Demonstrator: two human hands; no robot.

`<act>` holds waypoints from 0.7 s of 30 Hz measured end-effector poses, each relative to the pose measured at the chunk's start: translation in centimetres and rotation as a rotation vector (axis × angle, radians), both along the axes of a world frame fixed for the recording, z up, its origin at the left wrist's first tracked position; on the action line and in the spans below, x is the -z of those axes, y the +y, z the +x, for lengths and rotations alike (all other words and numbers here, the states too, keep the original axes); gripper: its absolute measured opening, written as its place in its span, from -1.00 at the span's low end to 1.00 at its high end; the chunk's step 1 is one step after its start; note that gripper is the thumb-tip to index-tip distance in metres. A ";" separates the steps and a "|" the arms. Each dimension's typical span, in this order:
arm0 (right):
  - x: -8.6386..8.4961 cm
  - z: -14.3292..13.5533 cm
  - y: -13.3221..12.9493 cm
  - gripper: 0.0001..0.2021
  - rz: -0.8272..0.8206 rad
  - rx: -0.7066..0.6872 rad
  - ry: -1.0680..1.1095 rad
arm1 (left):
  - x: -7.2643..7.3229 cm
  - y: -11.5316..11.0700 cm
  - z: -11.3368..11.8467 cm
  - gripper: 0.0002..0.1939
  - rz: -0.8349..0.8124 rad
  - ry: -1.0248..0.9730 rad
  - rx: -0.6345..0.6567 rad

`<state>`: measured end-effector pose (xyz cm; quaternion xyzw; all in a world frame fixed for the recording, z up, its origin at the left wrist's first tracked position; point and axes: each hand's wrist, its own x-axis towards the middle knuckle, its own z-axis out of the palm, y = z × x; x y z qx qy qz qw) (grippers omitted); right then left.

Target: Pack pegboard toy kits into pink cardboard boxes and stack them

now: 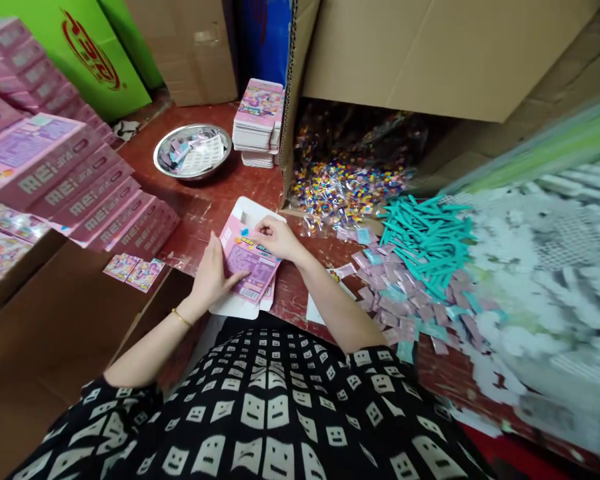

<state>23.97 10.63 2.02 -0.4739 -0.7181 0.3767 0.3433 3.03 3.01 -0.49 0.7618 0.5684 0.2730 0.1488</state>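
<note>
A flat pink printed carton (250, 270) with white flaps lies in front of my body at the table's near edge. My left hand (213, 273) grips its left side, thumb across the printed face and fingers along the edge. Over the carton's upper right part, my right hand (276, 238) has its fingers curled in a pinch near the open top flap. Whatever is between those fingertips is hidden. White flaps of another carton (267, 298) show beneath the held one. Under my right forearm lies a white sheet or card (316, 311), partly covered.
Stacked pink boxes (100, 193) rise at left. A metal bowl (193, 172) of small packets and a stack of cartons (255, 123) stand behind. A cardboard box (290, 133) holds bags of colourful beads (350, 187). Teal pens (425, 240) and small packets (395, 300) lie right.
</note>
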 end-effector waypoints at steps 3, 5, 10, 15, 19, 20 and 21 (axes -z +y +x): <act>-3.9 1.0 -2.7 -0.81 0.315 -0.042 0.275 | -5.0 1.4 1.4 -0.20 -0.135 -0.337 0.090; -5.7 1.6 -4.0 -0.83 0.484 0.009 0.236 | -6.8 1.6 2.4 -0.49 -0.236 -0.529 0.160; -4.7 3.7 -4.3 -0.43 0.592 0.288 0.031 | -5.4 2.0 3.1 -0.60 -0.033 -0.709 0.028; 0.3 3.8 -3.2 -0.14 0.512 0.203 0.207 | -2.6 3.6 2.9 -0.22 0.214 -0.669 0.029; 1.7 3.5 -3.3 -0.21 0.502 0.119 0.272 | -2.6 4.7 2.8 -0.03 0.554 -0.589 0.010; 1.5 3.5 -3.2 -0.22 0.490 0.103 0.278 | -2.8 5.1 2.8 -0.03 0.577 -0.557 0.017; 1.1 3.7 -3.0 -0.23 0.467 0.079 0.271 | -2.9 5.4 2.8 -0.02 0.586 -0.531 0.018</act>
